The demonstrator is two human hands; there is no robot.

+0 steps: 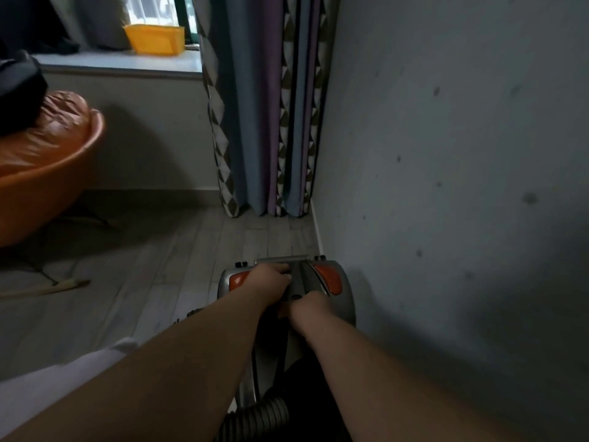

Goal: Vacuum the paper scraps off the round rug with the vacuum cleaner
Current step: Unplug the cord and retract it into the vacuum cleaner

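Grey vac (346, 303), 2 orange buttons (328, 280); left hand (270, 278), right hand (308, 309) on it.

**Count of items, floor corner by the wall**

Vacuum cleaner (310, 277): 1. Orange buttons on its top: 2, namely left button (239, 279) and right button (328, 279). Ribbed hose (258, 416): 1. Hands: 2, namely left hand (271, 277) and right hand (307, 309). Yellow bin (156, 38): 1. Orange chair (47, 186): 1. Curtain (264, 106): 1. Window sill (121, 63): 1.

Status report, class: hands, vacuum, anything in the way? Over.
Left hand and right hand both grip vacuum top. Vacuum on floor beside wall, hose nearest camera. Rug, scraps out of view.
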